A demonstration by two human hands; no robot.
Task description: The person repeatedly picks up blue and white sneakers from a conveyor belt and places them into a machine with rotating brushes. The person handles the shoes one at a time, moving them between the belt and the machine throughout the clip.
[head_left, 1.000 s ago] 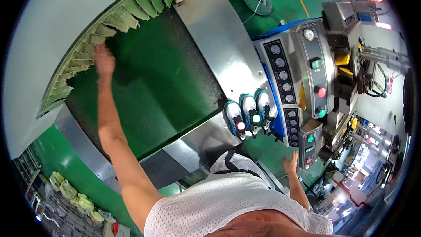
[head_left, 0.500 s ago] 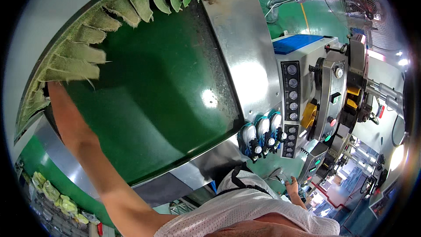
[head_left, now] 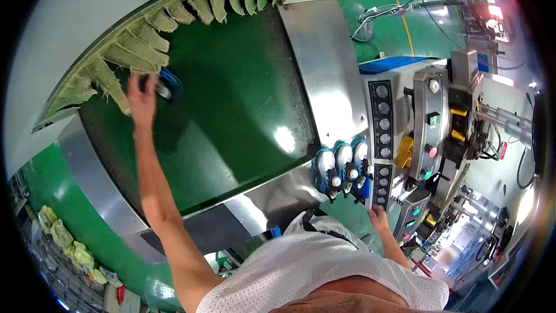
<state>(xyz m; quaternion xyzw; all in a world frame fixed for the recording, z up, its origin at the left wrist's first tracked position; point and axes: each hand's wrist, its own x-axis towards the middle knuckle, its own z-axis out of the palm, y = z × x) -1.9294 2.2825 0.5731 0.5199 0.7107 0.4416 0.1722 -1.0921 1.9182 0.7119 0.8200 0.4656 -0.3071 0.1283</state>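
My left hand [head_left: 143,99] is stretched far out over the green belt [head_left: 231,110], just in front of the hanging fabric strips [head_left: 139,46]. Its fingers are blurred but look curled around a blue, dark and white shoe [head_left: 166,86], partly hidden by hand and strips. Low on the right, my right hand [head_left: 378,218] is loosely open, fingers pointing up, with nothing seen in it. It is below the gauge panel [head_left: 382,185], near a blue piece [head_left: 363,190] of unclear kind. Several white and teal shoes [head_left: 343,165] with black clamp-like parts stand close by.
A metal frame [head_left: 324,64] borders the belt. Right of it stands a machine with a control box [head_left: 431,122], coloured buttons and yellow parts [head_left: 404,152]. A fan [head_left: 446,0] and cable are at upper right. Yellowish bags [head_left: 63,237] lie at lower left.
My left hand has come out from under the strips, and a shoe now shows beside it. My right hand has moved up toward the gauge panel. The view has shifted slightly.
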